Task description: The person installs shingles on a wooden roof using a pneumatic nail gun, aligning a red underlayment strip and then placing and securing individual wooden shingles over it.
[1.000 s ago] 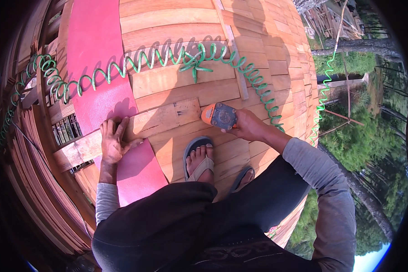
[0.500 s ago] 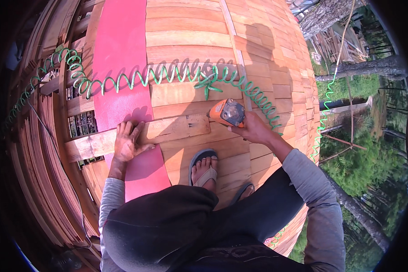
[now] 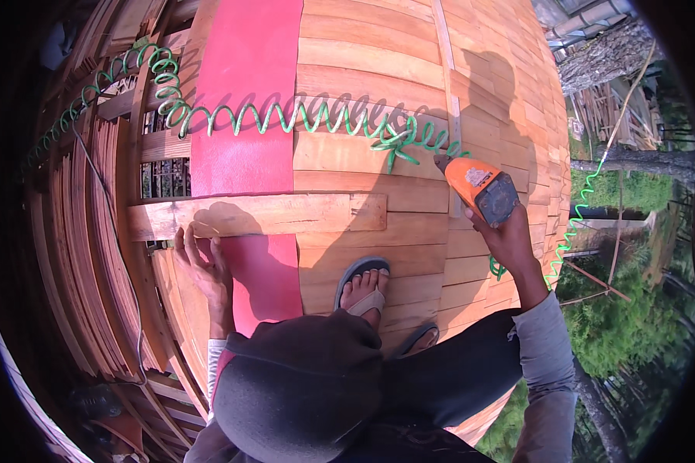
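My right hand (image 3: 507, 235) is wrapped round an orange nail gun (image 3: 473, 179) with a dark cap, held above the shingles at the right. Its nose points up and left, close to the coiled green air hose (image 3: 266, 119). A loose wooden board (image 3: 309, 214) lies crosswise over a red strip (image 3: 243, 92) and onto the wooden shingles (image 3: 347, 63). My left hand (image 3: 207, 270) is at the board's near edge with fingers apart, holding nothing. The fingertips overlap the board; whether they touch it I cannot tell.
Long stacked boards (image 3: 69, 255) and open slats (image 3: 166, 176) lie to the left. My sandalled foot (image 3: 361, 289) stands on the shingles by the red strip. The shingled surface curves away at the right toward trees (image 3: 625, 316) below. A thin cable (image 3: 112, 208) runs over the stacked boards.
My left hand has come off the top of the board and drawn back to its near edge. My right hand has turned the nail gun and moved it right. The view has shifted.
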Tool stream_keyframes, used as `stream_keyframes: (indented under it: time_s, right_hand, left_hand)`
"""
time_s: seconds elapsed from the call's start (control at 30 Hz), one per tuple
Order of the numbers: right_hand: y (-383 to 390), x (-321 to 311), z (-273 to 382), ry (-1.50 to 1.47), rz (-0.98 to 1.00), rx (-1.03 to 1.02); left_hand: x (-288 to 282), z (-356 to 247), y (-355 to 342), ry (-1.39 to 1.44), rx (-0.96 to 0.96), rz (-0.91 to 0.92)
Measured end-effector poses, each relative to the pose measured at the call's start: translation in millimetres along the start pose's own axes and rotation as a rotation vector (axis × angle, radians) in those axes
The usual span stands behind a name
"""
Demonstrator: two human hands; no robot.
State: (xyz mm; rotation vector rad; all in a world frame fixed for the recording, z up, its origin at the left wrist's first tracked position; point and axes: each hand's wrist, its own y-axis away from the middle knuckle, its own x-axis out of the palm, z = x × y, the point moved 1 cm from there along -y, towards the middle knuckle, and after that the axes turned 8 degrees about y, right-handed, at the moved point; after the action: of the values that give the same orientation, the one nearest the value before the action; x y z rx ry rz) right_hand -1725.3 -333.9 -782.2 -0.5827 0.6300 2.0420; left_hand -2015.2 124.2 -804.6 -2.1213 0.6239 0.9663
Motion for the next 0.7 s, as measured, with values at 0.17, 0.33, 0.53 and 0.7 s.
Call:
stream_keyframes:
  time_s: [0.17,0.33,0.53,0.7]
  right_hand:
    - [-10.0,-13.2,12.8,-0.071,-0.256,-0.007]
    - [-35.7,-69.4,92.1,-0.122,-0.198,0.133]
    - [-66.9,-101.8,110.2,-0.172,-0.231,0.183]
    - [-106.5,-53.2,45.6,-0.084,-0.255,0.063]
  left_hand:
    - [13.4,-33.1,12.5,0.121,-0.114,0.092]
    - [25.5,-31.9,18.9,-0.025,-0.158,-0.033]
    - [38.6,-18.5,15.4,-0.123,-0.378,-0.195]
    - [46.1,-16.0,-2.5,0.006,-0.649,-0.372]
